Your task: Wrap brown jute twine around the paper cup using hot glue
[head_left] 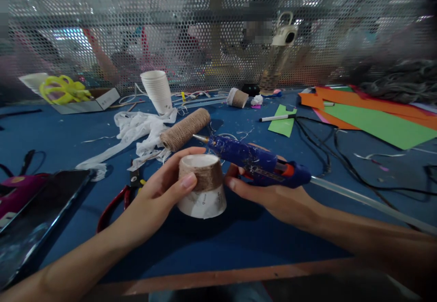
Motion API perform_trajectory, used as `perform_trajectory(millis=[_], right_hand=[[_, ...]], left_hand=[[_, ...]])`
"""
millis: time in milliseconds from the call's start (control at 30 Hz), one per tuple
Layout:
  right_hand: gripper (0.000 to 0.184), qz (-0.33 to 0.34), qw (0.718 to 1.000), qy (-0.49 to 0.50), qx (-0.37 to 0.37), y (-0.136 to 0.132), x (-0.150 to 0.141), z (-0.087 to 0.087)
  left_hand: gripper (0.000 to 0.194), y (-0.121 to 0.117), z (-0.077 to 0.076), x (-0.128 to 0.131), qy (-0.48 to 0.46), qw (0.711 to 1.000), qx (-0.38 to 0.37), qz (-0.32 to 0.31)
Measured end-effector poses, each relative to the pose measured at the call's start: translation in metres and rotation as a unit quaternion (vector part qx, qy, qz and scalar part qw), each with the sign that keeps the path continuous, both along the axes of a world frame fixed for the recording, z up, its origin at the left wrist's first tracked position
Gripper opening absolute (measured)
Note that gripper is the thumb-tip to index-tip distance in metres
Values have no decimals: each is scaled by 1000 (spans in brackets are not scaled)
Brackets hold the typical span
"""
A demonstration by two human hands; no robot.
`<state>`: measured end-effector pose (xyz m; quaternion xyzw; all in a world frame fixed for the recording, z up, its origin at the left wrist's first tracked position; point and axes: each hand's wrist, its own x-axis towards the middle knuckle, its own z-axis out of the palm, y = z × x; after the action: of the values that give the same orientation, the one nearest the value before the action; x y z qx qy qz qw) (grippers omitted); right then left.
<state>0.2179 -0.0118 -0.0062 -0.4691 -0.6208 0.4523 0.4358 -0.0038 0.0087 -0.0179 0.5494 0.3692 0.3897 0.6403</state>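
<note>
My left hand [170, 181] grips a short white paper cup [201, 204], its wide end downward. Brown twine [210, 177] is wound around the cup's upper half. A blue hot glue gun [252, 156] is in my right hand [259, 190], its metal nozzle pointing left above the cup's far rim and apart from it. A clear glue stick [362, 199] juts from the back of the gun. Just beyond the cup lies a roll of twine [186, 129]. Red-handled pliers or cutters [126, 195] rest by my left wrist, partly hidden behind it.
White crumpled strips [143, 131] and a stack of paper cups [156, 90] stand behind. Coloured paper [382, 122], a marker [276, 117] and black cables [355, 170] lie right. At left are a phone [41, 215] and a box [92, 102] with yellow scissors [63, 88]. Perforated metal [211, 56] bounds the back.
</note>
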Motion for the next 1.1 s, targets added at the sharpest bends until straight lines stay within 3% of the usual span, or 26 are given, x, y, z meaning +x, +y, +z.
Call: perform_trajectory(millis=[333, 633, 833, 1100], right_hand=[[12, -7, 999, -23, 27, 1, 1, -6], [17, -41, 997, -35, 63, 0, -1, -10], [18, -56, 994, -49, 79, -1, -2, -8], [15, -52, 994, -49, 84, -3, -2, -7]], left_hand=[[42, 0, 9, 3, 30, 1000, -7, 4], [36, 4, -3, 6, -22, 998, -51, 34], [40, 4, 2, 13, 8, 996, -60, 65], [36, 0, 7, 12, -15, 994, -103, 21]])
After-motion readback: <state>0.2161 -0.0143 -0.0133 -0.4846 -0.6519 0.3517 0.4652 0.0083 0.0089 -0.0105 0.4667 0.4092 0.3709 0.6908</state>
